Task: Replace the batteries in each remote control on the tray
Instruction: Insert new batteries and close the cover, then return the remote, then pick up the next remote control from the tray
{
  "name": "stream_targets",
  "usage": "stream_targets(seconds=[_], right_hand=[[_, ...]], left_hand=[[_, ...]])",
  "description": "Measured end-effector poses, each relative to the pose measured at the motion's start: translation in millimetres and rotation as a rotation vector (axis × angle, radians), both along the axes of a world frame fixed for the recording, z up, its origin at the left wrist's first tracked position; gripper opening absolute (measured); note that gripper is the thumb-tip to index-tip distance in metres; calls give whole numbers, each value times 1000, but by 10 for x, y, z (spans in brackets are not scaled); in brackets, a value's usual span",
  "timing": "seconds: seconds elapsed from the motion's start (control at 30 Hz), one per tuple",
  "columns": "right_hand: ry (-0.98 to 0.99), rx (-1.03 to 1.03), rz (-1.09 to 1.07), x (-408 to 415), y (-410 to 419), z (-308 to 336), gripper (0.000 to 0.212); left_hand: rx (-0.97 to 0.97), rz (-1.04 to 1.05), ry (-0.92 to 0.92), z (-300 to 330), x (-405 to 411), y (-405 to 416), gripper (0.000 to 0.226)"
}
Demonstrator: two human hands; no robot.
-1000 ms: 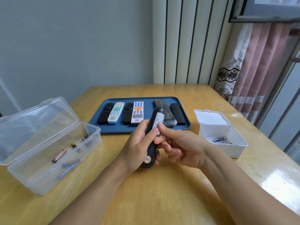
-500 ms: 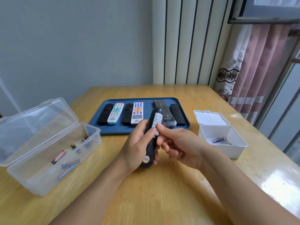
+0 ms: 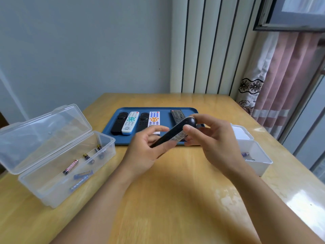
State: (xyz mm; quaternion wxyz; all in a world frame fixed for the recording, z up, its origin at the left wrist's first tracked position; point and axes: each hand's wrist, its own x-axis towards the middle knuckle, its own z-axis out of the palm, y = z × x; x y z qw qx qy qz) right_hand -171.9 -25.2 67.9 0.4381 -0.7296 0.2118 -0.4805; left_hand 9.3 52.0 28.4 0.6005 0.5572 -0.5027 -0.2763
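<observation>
black remote (image 3: 173,133) held tilted above the desk (image 3: 175,191), in front of the tray (image 3: 165,110). right hand (image 3: 211,141) grip pinches its upper end; left hand (image 3: 146,152) cradles the lower end, fingers blurred. risk: a slack left hold lets it drop.

Pale grey-blue wall (image 3: 79,50) fills the upper left of the frame, plain and evenly lit. Centre top, a cream panel (image 3: 207,44) with dark vertical stripes runs down behind the wooden bench (image 3: 175,199). Upper right, a dark window frame (image 3: 288,23) juts in, daylight behind it. Below it hangs a pink curtain (image 3: 288,76) with a white, black-flowered lace edge. Glare shines on the bench's right side.
</observation>
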Motion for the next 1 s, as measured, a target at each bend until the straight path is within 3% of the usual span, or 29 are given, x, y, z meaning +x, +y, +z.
stream_targets(seconds=[0.1, 0.2, 0.33, 0.47, 0.7, 0.77, 0.87, 0.97, 1.0], right_hand=[[-12, -420, -279, 93, 146, 9, 23], [96, -571, -366, 399, 55, -4, 21], [585, -595, -390, 802, -378, -80, 11], [851, -535, -349, 981, -625, -277, 13], [1042, -592, -330, 978, -668, -338, 16], [1015, -561, -351, 973, -632, -276, 16], [949, -410, -270, 1073, -567, -153, 44], [1045, -446, -292, 1318, -477, -108, 32], [1070, -450, -333, 1393, -457, -124, 39]], left_hand=[[-104, 400, -23, -39, 144, -53, 35], [-79, 520, -64, -139, 237, -112, 27], [-26, 505, -223, -256, 273, -147, 24], [10, 527, -358, -312, 313, -181, 30], [137, 485, -332, -367, 320, -255, 40], [192, 457, -296, -363, 322, -258, 46], [211, 467, -189, -342, 333, -274, 52], [185, 536, -50, -309, 356, -253, 56], [176, 559, -21, -297, 367, -242, 55]])
